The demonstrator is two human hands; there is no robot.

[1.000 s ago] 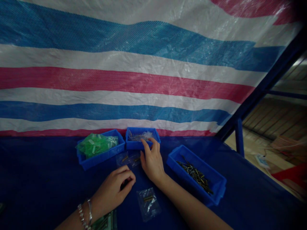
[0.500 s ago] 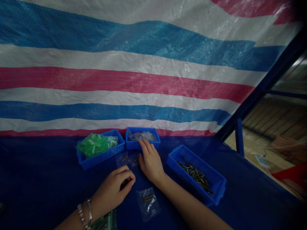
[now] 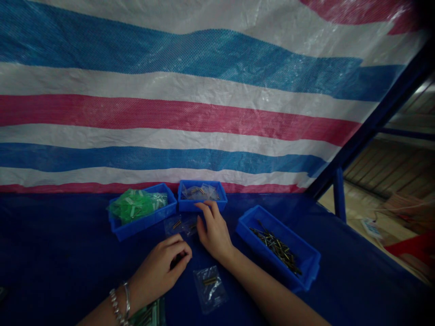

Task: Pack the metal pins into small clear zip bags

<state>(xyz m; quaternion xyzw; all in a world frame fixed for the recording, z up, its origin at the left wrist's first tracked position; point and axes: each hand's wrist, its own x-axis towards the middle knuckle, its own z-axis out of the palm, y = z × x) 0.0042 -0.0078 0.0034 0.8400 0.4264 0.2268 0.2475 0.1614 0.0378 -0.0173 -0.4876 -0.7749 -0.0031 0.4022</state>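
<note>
My left hand (image 3: 168, 262) rests on the blue table with its fingers curled toward the thumb; the inside of the curl is dark, so anything in it is hidden. My right hand (image 3: 214, 233) is open, its fingers apart and arched at the front of a small blue bin (image 3: 202, 206). That bin contains clear plastic bags (image 3: 200, 191) with small metal pieces. Between my hands and the bin lie a clear bag with short brass-coloured pins (image 3: 176, 224) and another bag (image 3: 190, 226), partly behind my right fingers. Nearer me is a flat clear bag with similar pins (image 3: 210, 290).
On the left stands a blue bin (image 3: 146, 227) of green and clear bags. A longer blue bin (image 3: 307, 267) on the right holds thin dark and brass-coloured metal rods (image 3: 277, 246). Greenish bags (image 3: 151, 314) lie beside my left wrist. A striped tarp (image 3: 190, 117) hangs behind the table.
My right hand has drawn back slightly from over the small bin toward me, its fingers bending more. The bags in that bin show more fully. My left hand has stayed still.
</note>
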